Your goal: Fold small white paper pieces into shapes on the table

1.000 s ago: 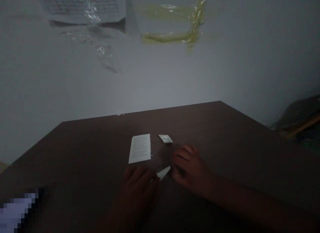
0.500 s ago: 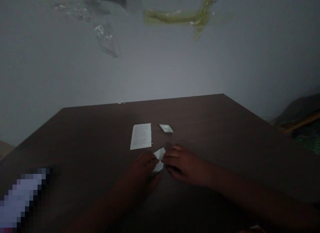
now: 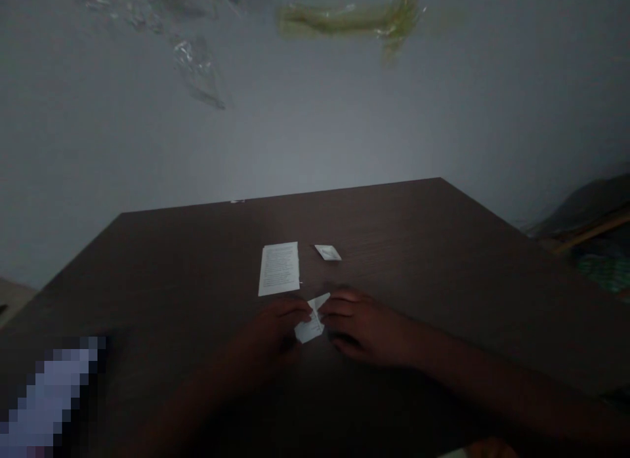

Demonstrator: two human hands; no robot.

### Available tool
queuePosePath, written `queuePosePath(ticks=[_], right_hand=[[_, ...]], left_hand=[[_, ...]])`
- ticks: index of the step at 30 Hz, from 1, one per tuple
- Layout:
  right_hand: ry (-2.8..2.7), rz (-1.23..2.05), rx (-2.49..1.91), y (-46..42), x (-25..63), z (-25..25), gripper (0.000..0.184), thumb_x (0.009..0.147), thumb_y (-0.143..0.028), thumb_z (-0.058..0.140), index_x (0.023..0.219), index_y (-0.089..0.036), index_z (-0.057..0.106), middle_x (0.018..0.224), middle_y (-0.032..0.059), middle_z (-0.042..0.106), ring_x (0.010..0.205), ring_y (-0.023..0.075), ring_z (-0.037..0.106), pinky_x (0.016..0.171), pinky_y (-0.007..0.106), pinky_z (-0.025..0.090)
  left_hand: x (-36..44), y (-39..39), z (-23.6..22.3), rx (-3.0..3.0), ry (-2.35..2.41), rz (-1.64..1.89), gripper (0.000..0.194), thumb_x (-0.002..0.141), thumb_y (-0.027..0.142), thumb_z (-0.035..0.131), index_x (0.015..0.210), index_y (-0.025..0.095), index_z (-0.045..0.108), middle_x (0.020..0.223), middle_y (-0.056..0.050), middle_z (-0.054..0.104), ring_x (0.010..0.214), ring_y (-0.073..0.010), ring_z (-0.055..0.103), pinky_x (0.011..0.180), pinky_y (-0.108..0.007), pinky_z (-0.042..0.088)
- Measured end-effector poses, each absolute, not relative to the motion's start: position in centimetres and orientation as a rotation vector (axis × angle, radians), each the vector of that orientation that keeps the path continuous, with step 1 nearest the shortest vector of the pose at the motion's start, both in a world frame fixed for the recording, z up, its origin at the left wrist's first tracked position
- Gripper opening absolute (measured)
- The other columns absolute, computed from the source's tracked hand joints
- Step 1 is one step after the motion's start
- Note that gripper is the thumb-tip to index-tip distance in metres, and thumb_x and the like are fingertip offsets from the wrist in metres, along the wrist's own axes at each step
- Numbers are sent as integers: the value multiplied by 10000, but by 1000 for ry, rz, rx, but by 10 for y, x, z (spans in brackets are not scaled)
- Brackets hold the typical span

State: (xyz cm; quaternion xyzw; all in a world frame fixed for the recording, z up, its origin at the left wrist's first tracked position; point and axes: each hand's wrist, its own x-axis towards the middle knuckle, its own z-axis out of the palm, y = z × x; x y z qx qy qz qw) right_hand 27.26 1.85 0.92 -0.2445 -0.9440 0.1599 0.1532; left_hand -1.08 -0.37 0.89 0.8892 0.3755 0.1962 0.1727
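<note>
Between my two hands lies a small piece of folded white paper [image 3: 311,328], low over the dark table. My left hand [image 3: 278,327] has its fingertips on the paper's left side. From the right, my right hand [image 3: 361,323] presses its fingertips on the paper's other edge, fingers bent and close together. The light is dim, and my left thumb is lost in shadow. Just beyond my hands a printed sheet of paper [image 3: 279,269] lies flat. To its right rests a small folded paper piece [image 3: 327,252], shaped like a diamond.
The brown table [image 3: 197,248] reaches back to a grey wall [image 3: 335,117] with yellow tape [image 3: 339,20] and clear tape [image 3: 197,64] on it. A blurred-out flat object [image 3: 54,392] lies at the left. Dark items and a wooden bar [image 3: 590,231] are beyond the table's right edge.
The folded paper has turned slightly between my hands, and more of its lower part shows. My left hand has shifted a little left, its thumb drawn back. The view has tilted slightly.
</note>
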Motion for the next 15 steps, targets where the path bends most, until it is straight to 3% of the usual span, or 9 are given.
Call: queuePosePath(ticks=[5,15], right_hand=[[-2735,460,-703,18,271,9,295,1020,-203,665,1310,-161,699,1308,117,743,1255,274,622,1135,466,507],[-2750,492,-764,13,270,16,430,990,-186,698,1418,-167,657,1452,121,703,1273,307,602,1109,519,488]], left_hand=[[-14,-1,16,2485,1034,553,541,871,53,621,1377,242,661,1423,-92,729,1322,-260,705,1101,-446,610],[-13,5,11,2459,993,513,448,915,66,685,1332,230,690,1407,-97,730,1313,-261,702,1116,-483,596]])
